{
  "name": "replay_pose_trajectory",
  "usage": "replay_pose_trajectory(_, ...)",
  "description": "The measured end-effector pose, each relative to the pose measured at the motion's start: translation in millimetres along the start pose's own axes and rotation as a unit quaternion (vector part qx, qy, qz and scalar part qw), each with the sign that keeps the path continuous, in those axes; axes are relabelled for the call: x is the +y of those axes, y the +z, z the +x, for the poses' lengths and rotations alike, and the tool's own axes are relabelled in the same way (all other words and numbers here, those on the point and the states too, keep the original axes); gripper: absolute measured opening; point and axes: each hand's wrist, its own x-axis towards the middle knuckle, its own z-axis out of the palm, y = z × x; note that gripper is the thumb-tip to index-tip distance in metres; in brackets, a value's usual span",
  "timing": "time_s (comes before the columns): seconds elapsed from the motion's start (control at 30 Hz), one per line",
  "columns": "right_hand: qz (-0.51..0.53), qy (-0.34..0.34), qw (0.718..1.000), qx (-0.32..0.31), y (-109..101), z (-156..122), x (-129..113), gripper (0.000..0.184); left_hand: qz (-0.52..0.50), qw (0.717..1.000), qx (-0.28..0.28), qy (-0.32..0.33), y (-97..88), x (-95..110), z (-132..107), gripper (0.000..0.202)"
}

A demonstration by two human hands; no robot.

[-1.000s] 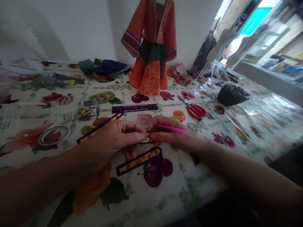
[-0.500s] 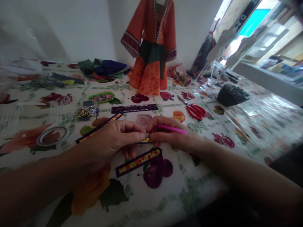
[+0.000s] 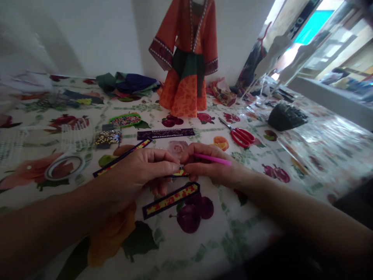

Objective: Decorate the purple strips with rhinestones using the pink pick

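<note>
My left hand (image 3: 140,169) is closed, thumb and forefinger pinching a short dark-edged fabric strip (image 3: 181,172) with a yellow and red pattern; the fingers hide much of it. Opposite, my right hand (image 3: 208,163) holds a slim pink pen-like stick (image 3: 212,159) against its fingers. Its fingertips meet the strip's right part; whether they also pinch something tiny there cannot be made out. Just below the hands lies a similar patterned strip (image 3: 171,199) with a pointed end. A longer patterned strip (image 3: 140,147) runs partly behind my left hand.
Red-handled scissors (image 3: 242,137) lie to the right. Behind the hands are a dark strip with white beads (image 3: 166,134), a green tray of colourful beads (image 3: 126,119) and gold-headed pins (image 3: 107,138). A tape roll (image 3: 64,166) is at left; a small orange garment (image 3: 183,93) stands at the back.
Both hands stay in nearly the same place. The held strip shows slightly more between the fingertips; nothing else has visibly moved.
</note>
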Motion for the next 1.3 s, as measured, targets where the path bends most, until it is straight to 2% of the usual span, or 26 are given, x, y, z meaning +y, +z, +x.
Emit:
replay_pose_trajectory(0.13,0.015,0.000,1.000,-0.001,1,-1,-1,0.021,-0.054,0.998,-0.004,-0.042,0.8,1,-1,0.007)
replay_pose_trajectory(0.33,-0.002,0.013,1.000,0.010,2,-2,-3,0.017,-0.036,0.999,0.012,-0.036,2.8,4,-2,0.007)
replay_pose_trajectory(0.57,-0.001,0.006,1.000,-0.002,2,0,-2,0.019,-0.072,0.997,-0.016,-0.036,1.6,1,-2,0.008)
replay_pose_trajectory(0.7,-0.009,0.002,1.000,-0.001,1,-2,-1,0.018,-0.085,0.996,-0.010,-0.037,1.6,0,0,0.008)
replay_pose_trajectory(0.97,-0.025,-0.001,1.000,0.009,2,-1,-3,0.018,-0.033,0.999,0.003,-0.030,3.9,4,-3,0.008)
replay_pose_trajectory(1.17,-0.005,-0.003,1.000,0.007,3,0,-2,0.016,-0.008,0.998,0.047,-0.040,10.5,15,-11,0.008)
replay_pose_trajectory(1.3,0.007,-0.012,1.000,0.006,2,1,0,0.018,-0.003,0.998,0.055,-0.038,11.1,16,-11,0.008)
